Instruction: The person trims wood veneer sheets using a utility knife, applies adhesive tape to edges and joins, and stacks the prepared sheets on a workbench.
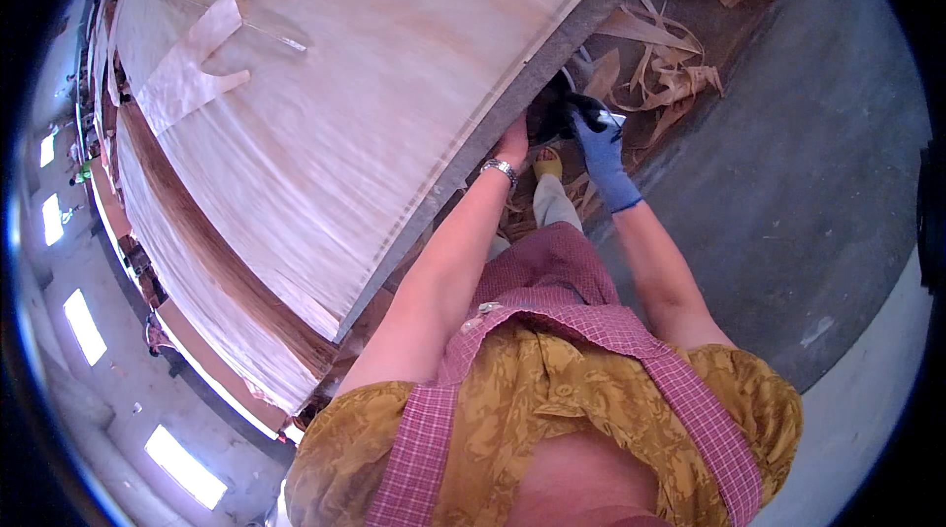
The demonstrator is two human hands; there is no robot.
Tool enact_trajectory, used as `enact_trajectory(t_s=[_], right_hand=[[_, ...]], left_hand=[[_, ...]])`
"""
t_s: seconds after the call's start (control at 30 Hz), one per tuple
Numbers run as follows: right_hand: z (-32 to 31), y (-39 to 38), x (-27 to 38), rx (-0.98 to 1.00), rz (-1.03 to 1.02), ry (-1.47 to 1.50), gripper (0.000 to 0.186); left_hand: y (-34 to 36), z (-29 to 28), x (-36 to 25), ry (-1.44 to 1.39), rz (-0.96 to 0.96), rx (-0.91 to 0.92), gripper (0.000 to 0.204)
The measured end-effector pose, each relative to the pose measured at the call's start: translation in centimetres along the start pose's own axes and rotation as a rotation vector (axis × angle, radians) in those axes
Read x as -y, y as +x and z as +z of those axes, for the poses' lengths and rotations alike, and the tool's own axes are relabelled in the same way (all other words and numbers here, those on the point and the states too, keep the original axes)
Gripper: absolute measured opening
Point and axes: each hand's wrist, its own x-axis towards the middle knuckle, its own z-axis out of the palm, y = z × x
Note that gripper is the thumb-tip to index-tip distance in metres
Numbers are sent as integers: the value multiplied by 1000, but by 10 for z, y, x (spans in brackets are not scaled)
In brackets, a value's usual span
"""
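Right of the sheet-covered table [426, 224], dark floor [778, 172] leaves open room, beyond curled scraps [680, 84] near its edge. The bare left hand [512, 144] reaches that edge, fingers hidden (I cannot tell its grip); the gloved right hand [597, 141] curls at a dark object [548, 113] just beside the table, grasp unclear.

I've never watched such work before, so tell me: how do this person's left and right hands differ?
The left hand shows bare skin; the right hand wears a blue glove. The left has a silvery band at the wrist; the right has the glove's cuff there. Both are close together near the grey edge.
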Motion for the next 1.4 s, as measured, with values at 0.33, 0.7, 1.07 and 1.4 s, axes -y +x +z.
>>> enact_trajectory(t_s=[0.33, 0.7, 1.07, 1.4], right_hand=[[13, 7, 35, -90, -6, -408, 26], [9, 24, -5, 80, -60, -105, 27], [-3, 34, -3, 68, -124, -353, 29], [23, -8, 15, 36, -155, -300, 26]], left_hand=[[-3, 4, 15, 134, 138, -168, 51], [-3, -1, -1, 169, -3, -91, 56], [-176, -182, 167, 968, -224, 124, 43], [-475, -402, 247, 791, -1107, -309, 42]])
